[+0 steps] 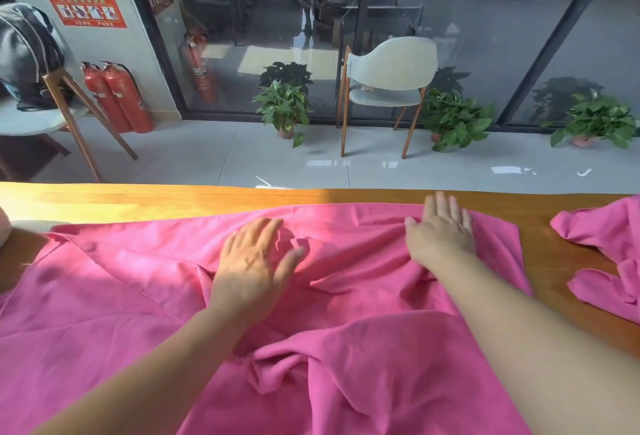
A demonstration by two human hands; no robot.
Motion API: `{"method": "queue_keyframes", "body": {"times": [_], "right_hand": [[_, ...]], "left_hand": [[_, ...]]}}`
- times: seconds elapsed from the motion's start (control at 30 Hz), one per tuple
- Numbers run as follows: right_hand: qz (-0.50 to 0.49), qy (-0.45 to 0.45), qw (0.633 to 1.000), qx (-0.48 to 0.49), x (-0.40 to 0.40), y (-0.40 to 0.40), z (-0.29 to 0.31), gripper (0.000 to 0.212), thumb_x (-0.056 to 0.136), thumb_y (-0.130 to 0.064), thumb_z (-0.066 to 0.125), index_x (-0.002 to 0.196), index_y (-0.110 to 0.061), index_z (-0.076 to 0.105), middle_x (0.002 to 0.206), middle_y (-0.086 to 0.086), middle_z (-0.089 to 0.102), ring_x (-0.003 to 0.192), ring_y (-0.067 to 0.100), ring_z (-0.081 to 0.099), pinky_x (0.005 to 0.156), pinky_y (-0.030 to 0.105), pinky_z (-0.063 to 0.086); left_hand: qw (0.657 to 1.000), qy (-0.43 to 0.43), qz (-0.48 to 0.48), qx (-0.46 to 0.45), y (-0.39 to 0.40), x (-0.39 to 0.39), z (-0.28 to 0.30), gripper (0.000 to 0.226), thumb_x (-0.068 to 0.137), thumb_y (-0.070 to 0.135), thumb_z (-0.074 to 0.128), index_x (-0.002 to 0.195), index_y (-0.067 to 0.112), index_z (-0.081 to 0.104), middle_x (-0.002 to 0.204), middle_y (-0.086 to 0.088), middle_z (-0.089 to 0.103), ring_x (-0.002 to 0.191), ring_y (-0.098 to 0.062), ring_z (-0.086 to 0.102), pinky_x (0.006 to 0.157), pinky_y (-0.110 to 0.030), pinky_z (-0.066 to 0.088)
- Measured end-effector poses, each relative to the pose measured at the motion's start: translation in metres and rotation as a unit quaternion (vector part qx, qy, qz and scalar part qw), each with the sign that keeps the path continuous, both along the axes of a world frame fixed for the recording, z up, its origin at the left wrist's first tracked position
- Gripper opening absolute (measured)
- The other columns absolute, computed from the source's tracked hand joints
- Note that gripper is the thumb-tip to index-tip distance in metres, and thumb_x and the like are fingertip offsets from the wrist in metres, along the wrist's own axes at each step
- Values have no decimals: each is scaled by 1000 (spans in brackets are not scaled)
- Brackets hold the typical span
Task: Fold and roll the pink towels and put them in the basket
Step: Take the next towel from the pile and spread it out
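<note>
My left hand (252,268) lies flat on the towel (145,282), palm down, fingers (266,228) spread open and gripping nothing. My right hand (441,232) does the same further right and a little farther off, fingers (441,204) stretched out open, their tips reaching just past the towel's far edge toward the bare wood of the counter (173,200).

The towel is big and pink, spread wide across the counter — it covers most of the near part, from the left edge of my view to well past my right hand. It is not smooth. Creases gather between my two hands, and a bunched ridge of folds sits near me, between my forearms. A straight seam or fold line runs slantwise across the left part. Sunlight falls on the far left of the counter and across my left hand.

A second towel (602,251), also pink, lies crumpled at the right end of the counter, apart from the first with a strip of wood between them.

Beyond the counter is a pale tiled floor, then a glass wall. A chair (388,78) stands against the glass with potted plants (284,105) either side — and red fire extinguishers (117,95) stand far left.
</note>
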State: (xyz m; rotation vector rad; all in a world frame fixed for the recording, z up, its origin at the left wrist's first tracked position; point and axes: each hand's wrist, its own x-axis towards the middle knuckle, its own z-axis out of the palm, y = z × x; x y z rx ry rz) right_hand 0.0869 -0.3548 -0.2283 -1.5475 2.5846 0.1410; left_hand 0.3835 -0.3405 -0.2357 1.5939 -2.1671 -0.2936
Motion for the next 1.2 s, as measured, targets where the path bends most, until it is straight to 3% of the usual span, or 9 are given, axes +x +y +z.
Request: {"method": "queue_keyframes", "body": {"times": [0.1, 0.23, 0.3, 0.4, 0.53, 0.7, 0.93, 1.07, 1.2], "right_hand": [[180, -49, 978, -88, 46, -1, -6, 60, 103, -47, 14, 158, -25, 2, 165, -7, -6, 151, 11, -8, 119, 31, -13], [187, -95, 978, -21, 56, 11, -27, 73, 97, -66, 11, 159, -28, 0, 165, -11, -10, 151, 8, -10, 123, 34, -8], [131, -71, 989, -13, 42, 14, -26, 80, 94, -71, 8, 158, -25, -4, 165, -7, -13, 151, 11, -12, 122, 35, -10], [80, -48, 996, 3, 39, 9, -17, 83, 95, -70, 10, 159, -19, -3, 165, -1, -13, 152, 16, -12, 123, 38, -8], [187, -52, 978, -71, 74, 13, -15, 74, 98, -63, 17, 159, -22, 4, 166, -2, -7, 152, 14, -9, 122, 35, -10], [215, -79, 972, -45, 92, 23, -28, 77, 94, -68, 12, 159, -27, 2, 166, -4, -9, 152, 13, -10, 123, 37, -7], [160, -90, 980, -81, 78, 16, -21, 78, 93, -68, 9, 159, -26, 6, 166, -3, -5, 152, 13, -8, 123, 35, -8], [137, -73, 987, -52, 60, 19, -28, 77, 95, -69, 13, 158, -27, 1, 166, -6, -9, 152, 12, -10, 121, 33, -11], [133, -60, 987, -63, 61, 20, -30, 81, 90, -71, 7, 158, -27, 0, 166, -6, -9, 152, 12, -9, 120, 32, -11]], "left_hand": [[992, -79, 99, -5, -16, 12, 1, 64, 92, 66, 24, 129, 24, 56, 141, -4, 47, 134, -26, 39, 109, -43, 29], [972, -195, 49, 118, -12, 15, -17, 88, 81, 84, 23, 152, 32, 15, 163, -4, 4, 149, -25, -1, 117, -49, 5], [975, -182, 35, 122, -13, 16, -18, 97, 74, 90, 20, 153, 35, 9, 163, 1, -3, 150, -25, -6, 118, -52, 1], [969, -129, 130, 165, -28, 22, -6, 98, 77, 88, 20, 155, 32, 3, 163, 0, -8, 149, -28, -10, 116, -57, -1], [943, -187, 200, 190, -33, 22, -3, 93, 84, 82, 17, 155, 23, 9, 163, -9, -2, 148, -36, -3, 117, -60, 6], [945, -157, 189, 216, -48, 17, -8, 102, 82, 84, 18, 156, 17, -2, 161, -16, -14, 146, -39, -17, 116, -60, -7], [948, -92, 248, 174, -77, 21, -6, 86, 89, 75, 15, 156, 22, 8, 163, -6, -10, 149, -28, -13, 118, -56, -4], [926, -78, 299, 214, -83, 22, -8, 85, 92, 70, 26, 156, 16, 11, 164, -8, -6, 149, -32, -8, 116, -58, -2], [904, -26, 390, 172, -98, 38, -1, 81, 92, 66, 32, 153, 14, 22, 162, -9, 8, 149, -30, 0, 117, -57, 5]]}}
